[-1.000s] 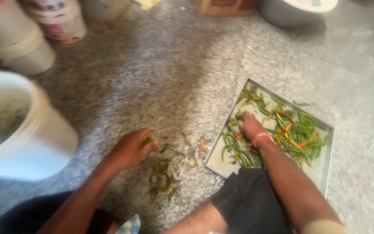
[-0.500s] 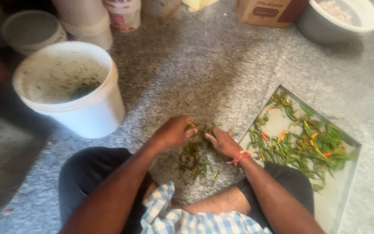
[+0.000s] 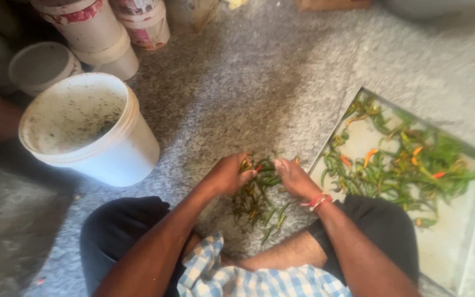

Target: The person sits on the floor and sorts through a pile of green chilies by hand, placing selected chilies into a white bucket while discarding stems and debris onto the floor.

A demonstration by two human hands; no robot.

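Observation:
My left hand and my right hand meet over a small heap of green chilli peppers on the speckled grey floor. Both hands pinch the same bunch of chillies between their fingertips. A red and white band circles my right wrist. To the right lies a shallow metal tray spread with green, orange and red chillies.
A large white bucket stands on the left, its inside flecked with green bits. Several smaller white tubs crowd the top left corner. My knees in dark shorts and a blue checked cloth fill the bottom.
My right hand left the tray and joined my left hand at the floor heap. The camera swung left, bringing the white bucket fully into sight.

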